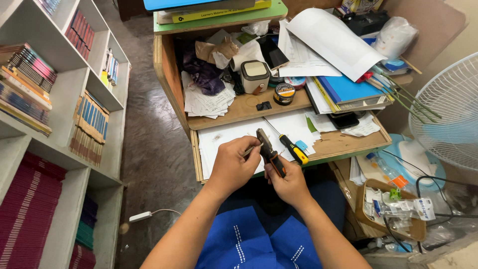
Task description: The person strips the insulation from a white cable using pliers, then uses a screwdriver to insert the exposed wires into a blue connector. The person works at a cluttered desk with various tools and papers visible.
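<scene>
At frame centre, the left hand [233, 167] curls, fingers pinching a thin metal piece [250, 149]; the right hand [288, 183] grips orange-handled pliers [269, 151] upright, tips meeting it above the counter [343, 144].

Cluttered home study or small office, wooden desk [279, 107] heaped with papers [326, 42], bookshelf [74, 74] of books, standing fan [448, 114]

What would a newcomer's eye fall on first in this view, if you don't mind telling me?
Most likely the two hands at centre: the right hand grips orange-handled pliers, and the left hand pinches a thin metal piece at their tip. Just beyond lies a yellow-handled screwdriver on the paper-strewn desk, with bookshelves at left and a white fan at right.
</scene>
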